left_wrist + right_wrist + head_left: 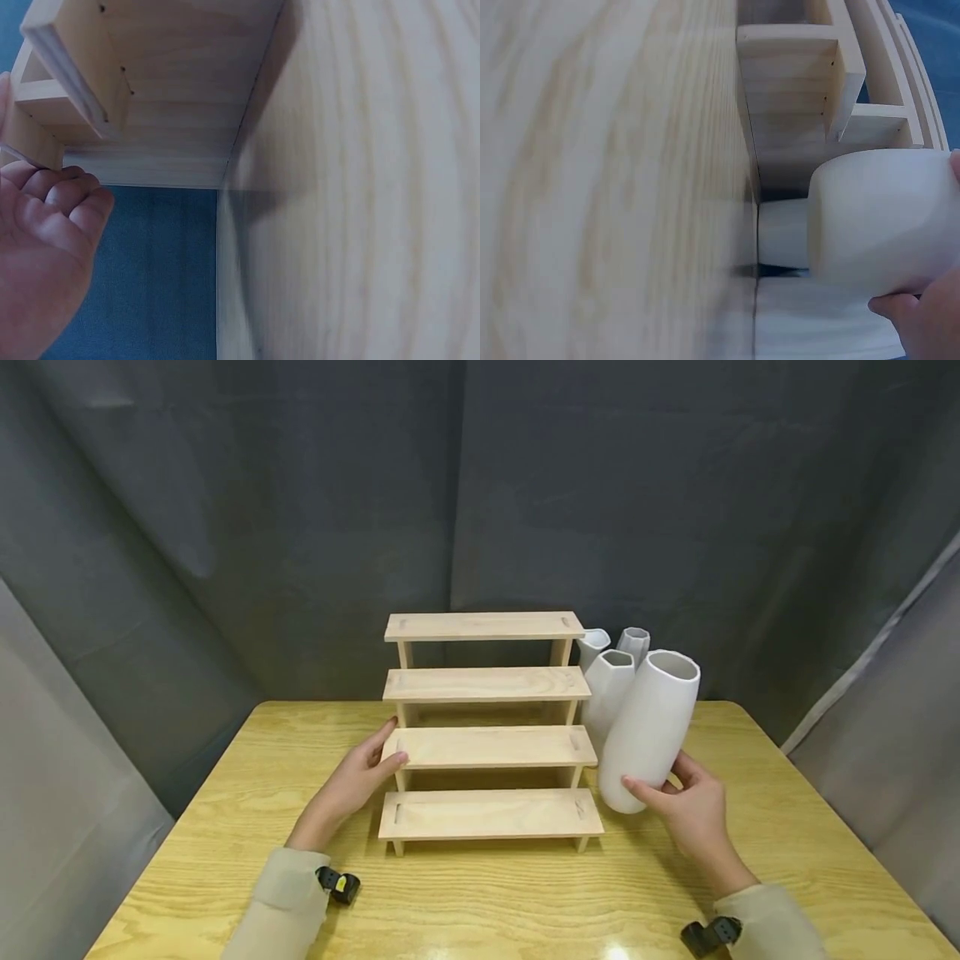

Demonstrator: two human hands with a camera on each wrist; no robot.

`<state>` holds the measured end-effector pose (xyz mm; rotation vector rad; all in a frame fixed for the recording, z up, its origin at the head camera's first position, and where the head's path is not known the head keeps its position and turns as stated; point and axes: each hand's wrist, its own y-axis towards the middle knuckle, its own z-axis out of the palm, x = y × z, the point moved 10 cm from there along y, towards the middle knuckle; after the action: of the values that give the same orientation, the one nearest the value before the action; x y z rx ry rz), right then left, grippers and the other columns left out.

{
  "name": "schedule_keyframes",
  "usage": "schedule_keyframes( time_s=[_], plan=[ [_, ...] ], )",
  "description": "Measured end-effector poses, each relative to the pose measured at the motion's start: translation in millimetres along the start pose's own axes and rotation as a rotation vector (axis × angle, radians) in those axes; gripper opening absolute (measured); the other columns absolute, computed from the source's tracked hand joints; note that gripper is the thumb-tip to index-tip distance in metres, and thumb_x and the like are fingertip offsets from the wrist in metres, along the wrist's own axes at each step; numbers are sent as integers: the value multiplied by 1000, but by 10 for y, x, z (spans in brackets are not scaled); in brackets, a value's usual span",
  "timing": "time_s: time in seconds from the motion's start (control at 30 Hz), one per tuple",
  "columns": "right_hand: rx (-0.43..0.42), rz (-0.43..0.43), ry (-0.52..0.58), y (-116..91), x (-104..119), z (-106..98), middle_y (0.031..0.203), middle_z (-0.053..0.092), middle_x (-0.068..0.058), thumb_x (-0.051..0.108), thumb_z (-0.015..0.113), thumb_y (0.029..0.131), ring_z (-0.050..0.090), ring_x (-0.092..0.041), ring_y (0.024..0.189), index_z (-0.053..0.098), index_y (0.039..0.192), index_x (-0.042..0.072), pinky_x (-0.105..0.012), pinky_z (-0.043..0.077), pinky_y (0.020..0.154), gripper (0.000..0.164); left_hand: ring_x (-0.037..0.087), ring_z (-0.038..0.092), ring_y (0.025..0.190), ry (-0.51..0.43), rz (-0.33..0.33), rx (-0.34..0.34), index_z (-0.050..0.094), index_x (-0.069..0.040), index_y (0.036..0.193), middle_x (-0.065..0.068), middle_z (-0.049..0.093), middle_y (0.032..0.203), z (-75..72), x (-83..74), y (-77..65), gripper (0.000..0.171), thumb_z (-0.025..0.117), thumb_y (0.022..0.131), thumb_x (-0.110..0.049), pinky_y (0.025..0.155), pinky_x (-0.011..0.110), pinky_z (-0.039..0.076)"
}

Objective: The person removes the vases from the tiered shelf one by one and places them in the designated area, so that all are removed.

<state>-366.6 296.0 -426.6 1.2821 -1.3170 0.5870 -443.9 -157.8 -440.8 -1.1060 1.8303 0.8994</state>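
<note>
A pale wooden stepped display stand (491, 814) with several shelves stands on the table. My left hand (348, 785) grips the left end of its second shelf from the bottom, thumb on top; in the left wrist view its curled fingers (71, 191) show at the wood. To the right of the stand, my right hand (693, 806) holds a tall white vase (648, 727) low on its body, leaning with its mouth to the right. Seen from the right wrist, the base of this vase (885, 217) is raised off the tabletop.
Behind the held vase, close to the stand's right side, are a white faceted vase (606, 689), a white vase with a spout-like rim (594, 639) and a narrow ribbed one (635, 642). The wood-grain table (480, 910) backs onto a dark grey curtain (480, 485).
</note>
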Motion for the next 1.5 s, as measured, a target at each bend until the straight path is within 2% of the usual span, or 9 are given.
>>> schedule_keyframes(
  time_s=[0.2,0.4,0.63,0.87,1.03,1.5],
  plan=[
    [20,-22,36,34,-47,58,131,57,-18,6,88,74,60,-7,108,56,137,-2,-19,53,82,71,32,18,147,3,6,0,18,-12,159,7,13,163,-24,3,22,80,58,98,-46,116,48,22],
    [36,16,51,51,-123,96,129,58,-18,8,87,75,61,-6,106,55,138,-3,-20,54,82,71,29,18,147,-2,4,5,19,-12,159,6,14,163,-16,-8,24,80,58,98,-47,117,46,22],
    [77,43,11,60,-230,127,134,55,-22,15,87,78,58,-4,108,52,140,-2,-18,52,84,74,29,15,147,1,8,15,18,-13,159,4,13,163,-1,-10,15,79,57,99,-47,117,47,20],
    [120,109,27,46,-368,160,140,50,-24,17,87,77,58,0,104,44,145,-4,-17,52,84,83,26,13,148,-8,10,21,17,-12,159,3,12,163,9,-3,15,79,56,99,-45,118,45,18],
    [135,121,40,41,-400,173,142,48,-25,17,87,77,60,1,102,41,148,-3,-17,52,84,86,23,13,148,-12,14,20,17,-12,159,2,13,163,12,-4,13,78,57,100,-44,118,44,18],
    [167,147,93,-2,-439,199,149,41,-23,14,86,78,56,-9,118,31,153,0,-16,48,90,94,28,13,148,-8,24,19,18,-11,159,5,13,163,11,-8,19,78,57,100,-44,118,47,18]
  ],
)
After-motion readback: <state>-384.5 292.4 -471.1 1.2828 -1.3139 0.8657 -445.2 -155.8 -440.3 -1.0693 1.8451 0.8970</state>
